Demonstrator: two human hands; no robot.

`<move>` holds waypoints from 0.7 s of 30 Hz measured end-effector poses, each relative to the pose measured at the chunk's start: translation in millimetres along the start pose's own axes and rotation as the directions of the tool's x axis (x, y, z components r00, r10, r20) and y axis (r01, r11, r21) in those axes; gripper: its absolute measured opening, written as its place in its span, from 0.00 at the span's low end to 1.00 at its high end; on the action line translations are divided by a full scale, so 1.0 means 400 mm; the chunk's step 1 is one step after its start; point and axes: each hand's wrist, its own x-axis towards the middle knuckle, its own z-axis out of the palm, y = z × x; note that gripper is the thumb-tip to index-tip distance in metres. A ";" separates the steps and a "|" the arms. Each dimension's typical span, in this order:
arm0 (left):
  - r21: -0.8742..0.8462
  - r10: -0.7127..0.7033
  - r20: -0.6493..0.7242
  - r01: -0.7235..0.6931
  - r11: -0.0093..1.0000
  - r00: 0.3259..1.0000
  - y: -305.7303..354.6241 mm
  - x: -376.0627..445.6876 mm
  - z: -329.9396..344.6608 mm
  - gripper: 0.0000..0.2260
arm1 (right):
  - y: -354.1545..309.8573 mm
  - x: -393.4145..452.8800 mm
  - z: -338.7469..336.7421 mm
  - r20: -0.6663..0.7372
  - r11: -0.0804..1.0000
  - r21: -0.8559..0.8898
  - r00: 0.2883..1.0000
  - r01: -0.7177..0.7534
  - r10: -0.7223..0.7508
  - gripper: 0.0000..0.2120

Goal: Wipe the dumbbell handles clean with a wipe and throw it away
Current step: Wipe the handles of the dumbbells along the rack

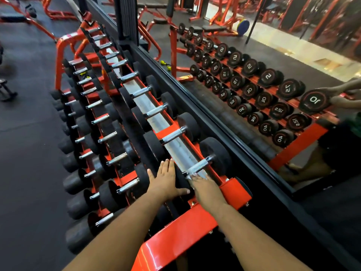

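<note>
Your left hand (166, 179) lies flat, fingers straight, on the near weight of the dumbbell (199, 167), while your right hand (205, 189), blurred with its grip unclear, sits at the near end of the handle (197, 167), which runs up-right away from it.

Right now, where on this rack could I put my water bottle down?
The long grey strip under the top-row handles is bare but narrow, fenced by black weights on both sides. The orange end beam by the wrists is bare too. The lower rows are packed tight. The left hand rests on a weight; the right hand is at the nearest handle.
</note>
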 end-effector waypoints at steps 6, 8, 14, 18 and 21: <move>-0.150 0.054 -0.152 -0.077 0.986 0.987 -0.046 -0.109 0.022 0.46 | -0.118 -0.106 -0.080 0.061 0.407 0.845 0.819 -0.348 0.571 0.20; -0.280 0.047 -0.205 -0.105 0.954 0.978 -0.052 -0.157 0.028 0.37 | -0.183 -0.136 -0.084 0.204 0.118 0.936 0.785 -0.332 0.586 0.20; -0.590 -0.054 -0.217 -0.087 0.803 0.975 -0.050 -0.320 0.021 0.06 | -0.333 -0.200 -0.118 0.295 -0.113 0.955 0.819 -0.276 0.493 0.14; -0.672 -0.190 -0.247 -0.027 0.740 0.950 -0.077 -0.441 0.026 0.02 | -0.382 -0.258 -0.115 0.257 -0.027 0.963 0.876 -0.269 0.407 0.09; -0.743 -0.267 -0.232 0.006 0.669 0.935 -0.090 -0.533 0.043 0.04 | -0.413 -0.310 -0.096 0.218 0.071 0.964 0.913 -0.257 0.346 0.05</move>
